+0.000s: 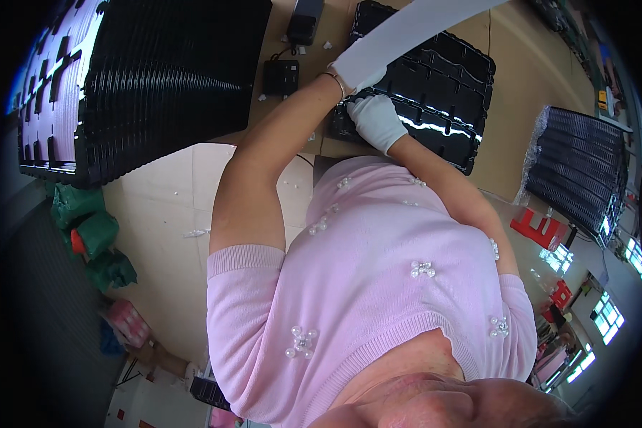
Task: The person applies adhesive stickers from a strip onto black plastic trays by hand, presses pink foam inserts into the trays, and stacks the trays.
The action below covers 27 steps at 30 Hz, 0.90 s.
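A black plastic tray (435, 93) with moulded compartments lies on the brown work surface in front of me. My right hand (378, 123), in a white glove, rests at the tray's left edge. Its fingers are curled together, and what they hold, if anything, is hidden. Close beside it is my left hand (371, 78), also gloved, mostly covered by a broad white strip (414, 36). The strip crosses in front of the tray toward the upper right. Because of it, the left fingers cannot be made out.
A tall stack of black trays (164, 78) stands at the left. Two small black devices (281, 77) with a cable lie between it and my hands. Another stack of dark trays (578, 164), partly in clear wrap, is at the right, near a red object (538, 228). Green bags (96, 232) sit on the floor.
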Available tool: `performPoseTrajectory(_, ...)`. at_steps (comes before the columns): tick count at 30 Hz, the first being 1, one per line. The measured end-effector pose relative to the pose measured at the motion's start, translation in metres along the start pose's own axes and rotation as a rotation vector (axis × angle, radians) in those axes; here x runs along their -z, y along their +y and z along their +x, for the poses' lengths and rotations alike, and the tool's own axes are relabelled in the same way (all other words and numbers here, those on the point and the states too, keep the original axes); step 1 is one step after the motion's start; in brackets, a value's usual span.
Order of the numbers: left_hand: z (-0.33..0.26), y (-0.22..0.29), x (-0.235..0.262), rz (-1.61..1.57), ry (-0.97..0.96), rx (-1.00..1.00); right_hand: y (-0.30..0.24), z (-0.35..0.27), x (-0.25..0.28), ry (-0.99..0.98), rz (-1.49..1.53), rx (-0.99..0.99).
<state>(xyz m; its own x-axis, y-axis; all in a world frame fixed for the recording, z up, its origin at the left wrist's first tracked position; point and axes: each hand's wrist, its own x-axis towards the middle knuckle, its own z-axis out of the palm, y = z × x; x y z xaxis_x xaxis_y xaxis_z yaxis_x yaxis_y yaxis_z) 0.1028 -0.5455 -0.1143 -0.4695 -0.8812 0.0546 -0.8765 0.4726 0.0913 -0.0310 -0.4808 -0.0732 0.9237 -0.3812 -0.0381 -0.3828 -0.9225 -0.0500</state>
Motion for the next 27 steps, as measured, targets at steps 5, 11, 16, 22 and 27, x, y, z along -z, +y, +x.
performPoseTrajectory(5,-0.003,0.01,0.033,0.018,-0.106,0.125,0.0,0.001,0.001,-0.093,0.113,-0.189)
performPoseTrajectory(11,-0.01,0.007,0.038,0.066,-0.069,-0.025,0.01,0.006,0.004,-0.175,0.363,-0.537)
performPoseTrajectory(16,-0.007,0.009,0.036,0.04,-0.092,0.039,0.011,0.012,0.003,-0.297,0.436,-0.665)
performPoseTrajectory(22,-0.007,0.007,0.037,0.077,-0.093,-0.007,0.006,0.019,0.008,-0.304,0.427,-0.739)
performPoseTrajectory(27,-0.01,0.007,0.041,0.075,-0.093,-0.009,0.003,0.017,0.006,-0.282,0.435,-0.729)
